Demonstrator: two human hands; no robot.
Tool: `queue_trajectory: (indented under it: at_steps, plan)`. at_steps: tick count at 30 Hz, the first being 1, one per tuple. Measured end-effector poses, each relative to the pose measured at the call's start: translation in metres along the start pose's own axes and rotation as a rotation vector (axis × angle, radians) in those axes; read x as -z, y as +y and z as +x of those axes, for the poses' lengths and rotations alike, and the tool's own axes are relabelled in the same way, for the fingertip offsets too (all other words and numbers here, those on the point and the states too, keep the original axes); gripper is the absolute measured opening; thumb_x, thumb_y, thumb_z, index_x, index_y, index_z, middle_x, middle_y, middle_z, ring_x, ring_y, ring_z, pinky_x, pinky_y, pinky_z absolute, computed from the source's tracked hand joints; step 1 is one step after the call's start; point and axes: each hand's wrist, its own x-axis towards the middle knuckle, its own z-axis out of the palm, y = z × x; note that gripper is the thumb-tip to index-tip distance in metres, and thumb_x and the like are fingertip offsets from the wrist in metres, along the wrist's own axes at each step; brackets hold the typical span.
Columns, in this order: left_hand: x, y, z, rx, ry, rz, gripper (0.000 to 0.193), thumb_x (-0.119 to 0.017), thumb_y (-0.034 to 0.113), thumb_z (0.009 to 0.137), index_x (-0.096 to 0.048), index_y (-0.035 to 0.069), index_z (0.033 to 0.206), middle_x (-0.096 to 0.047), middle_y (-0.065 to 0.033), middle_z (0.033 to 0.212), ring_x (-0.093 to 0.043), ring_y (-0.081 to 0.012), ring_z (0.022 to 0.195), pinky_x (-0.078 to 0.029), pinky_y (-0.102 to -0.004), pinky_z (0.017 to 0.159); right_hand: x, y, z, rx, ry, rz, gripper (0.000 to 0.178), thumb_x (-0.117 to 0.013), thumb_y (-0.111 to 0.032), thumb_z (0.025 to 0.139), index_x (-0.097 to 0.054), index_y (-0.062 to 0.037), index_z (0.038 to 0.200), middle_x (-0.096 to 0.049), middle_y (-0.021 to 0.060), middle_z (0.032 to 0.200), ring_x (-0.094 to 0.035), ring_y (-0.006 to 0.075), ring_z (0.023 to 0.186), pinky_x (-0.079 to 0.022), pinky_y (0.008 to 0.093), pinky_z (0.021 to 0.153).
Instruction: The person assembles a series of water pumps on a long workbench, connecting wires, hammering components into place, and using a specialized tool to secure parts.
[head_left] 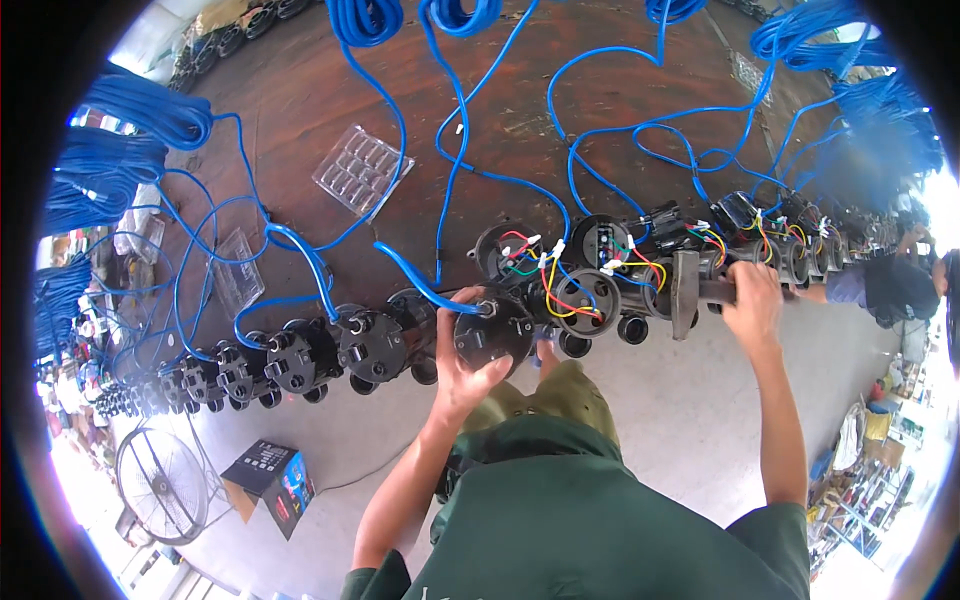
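Note:
My left hand (464,368) is wrapped round a black cylindrical housing (494,335) at the table's near edge, its round cover facing up with a blue cable running into it. In my right hand (755,308), closed round the handle, is a hammer with a broad grey-brown head (685,295). The head is to the right of the held housing, apart from it and over the row. Just left of the hammer head stands an uncovered housing (588,302) with red, yellow and green wires and white connectors. A loose black cover (604,240) with wires attached rests behind it.
Covered black housings (372,345) line the near edge to the left; more uncovered ones (795,262) continue right. Blue cable coils (366,18) lie on the brown table (520,110), with a clear plastic tray (362,170). Below left are a fan (162,486) and a box (270,480). Another person (898,288) is at far right.

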Motion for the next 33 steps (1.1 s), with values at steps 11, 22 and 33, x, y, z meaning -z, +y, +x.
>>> queue_trajectory:
  at_steps: [11, 22, 33]
  plan:
    - [0.005, 0.015, 0.001, 0.091, -0.073, 0.034, 0.111, -0.094, 0.045, 0.07, -0.036, 0.0, 0.153, -0.049, -0.016, 0.144, -0.055, -0.0265, 0.131, -0.047, -0.0419, 0.111, 0.041, -0.178, -0.095, -0.653, -0.532, 1.234, 0.026, -0.07, -0.025, 0.102, -0.066, 0.0001, 0.107, -0.058, 0.0032, 0.072, -0.05, 0.0122, 0.067, -0.044, 0.0349, 0.06]
    - [0.013, 0.017, 0.002, 0.137, -0.124, 0.044, 0.11, -0.095, 0.04, 0.071, -0.035, 0.001, 0.155, -0.047, -0.016, 0.148, -0.053, -0.0268, 0.135, -0.045, -0.0421, 0.114, 0.045, -0.199, -0.076, -0.696, -0.503, 1.438, 0.018, -0.06, -0.021, 0.108, -0.059, -0.0032, 0.106, -0.053, -0.0046, 0.075, -0.045, 0.0026, 0.059, -0.036, 0.0217, 0.051]
    - [0.012, 0.024, 0.005, 0.091, -0.131, 0.066, 0.101, -0.093, 0.033, 0.071, -0.041, 0.001, 0.152, -0.058, -0.0136, 0.136, -0.058, -0.0233, 0.127, -0.048, -0.0392, 0.11, 0.077, -0.223, -0.037, -0.11, -0.183, 0.828, 0.02, -0.07, -0.015, 0.101, -0.056, -0.001, 0.102, -0.064, 0.0154, 0.067, -0.063, 0.0379, 0.056, -0.047, 0.0421, 0.053]
